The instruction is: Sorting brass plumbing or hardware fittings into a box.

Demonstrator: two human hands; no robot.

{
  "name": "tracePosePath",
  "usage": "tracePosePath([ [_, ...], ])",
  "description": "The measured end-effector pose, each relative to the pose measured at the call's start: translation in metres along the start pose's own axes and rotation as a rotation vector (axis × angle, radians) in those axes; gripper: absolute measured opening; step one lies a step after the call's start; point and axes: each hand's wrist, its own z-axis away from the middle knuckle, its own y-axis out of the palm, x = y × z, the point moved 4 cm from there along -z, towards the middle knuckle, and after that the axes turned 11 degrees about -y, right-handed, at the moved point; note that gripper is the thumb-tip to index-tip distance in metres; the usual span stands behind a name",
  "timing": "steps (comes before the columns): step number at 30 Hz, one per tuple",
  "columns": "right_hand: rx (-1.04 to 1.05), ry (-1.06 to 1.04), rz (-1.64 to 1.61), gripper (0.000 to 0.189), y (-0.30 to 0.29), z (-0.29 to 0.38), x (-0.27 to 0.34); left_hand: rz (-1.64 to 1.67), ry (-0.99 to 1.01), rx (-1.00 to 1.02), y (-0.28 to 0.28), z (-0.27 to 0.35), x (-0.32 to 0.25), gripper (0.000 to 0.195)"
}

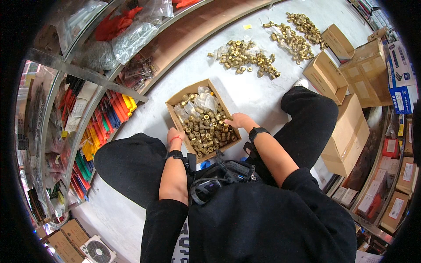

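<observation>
Between my legs, an open cardboard box (173, 121) rests on the floor, filled with brass fittings (210, 131) that look like compression nuts and connectors. Clear plastic bags (204, 101) lie among the fittings at the far end of the box. My left hand (175, 134) grips the box's left side wall. On the opposite side, my right hand (240, 120) holds the right wall, its thumb over the rim near the fittings. Parts of both hands' fingers are hidden by the box walls.
Loose piles of brass fittings (245, 57) lie on the pale floor (230, 88) ahead, with more fittings (292, 42) farther right. Empty open cartons (326, 77) and a closed cardboard box (346, 136) stand at right. Metal shelving (79, 72) runs along the left; a box fan (98, 251) sits lower left.
</observation>
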Motion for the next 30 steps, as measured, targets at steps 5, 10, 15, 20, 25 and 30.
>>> tracePosePath([
  [5,-0.004,0.072,0.03,0.061,-0.003,0.0,0.004,0.079,-0.066,0.08,0.021,-0.01,0.021,0.041],
  [10,-0.052,0.116,0.08,0.068,-0.008,0.004,0.008,0.174,-0.079,0.17,0.02,-0.009,0.03,0.049],
  [15,0.056,0.151,0.035,0.068,-0.012,0.004,0.018,0.094,0.008,0.126,0.027,-0.02,0.042,0.057],
  [20,-0.087,0.092,0.057,0.068,-0.01,-0.005,0.014,0.143,0.008,0.275,0.029,-0.017,0.039,0.058],
  [25,-0.059,0.104,0.049,0.054,-0.013,-0.004,0.009,0.096,0.003,0.366,0.034,-0.009,0.035,0.056],
  [30,-0.122,-0.01,0.098,0.05,-0.011,-0.01,0.008,0.113,0.043,0.383,0.046,-0.011,0.041,0.053],
])
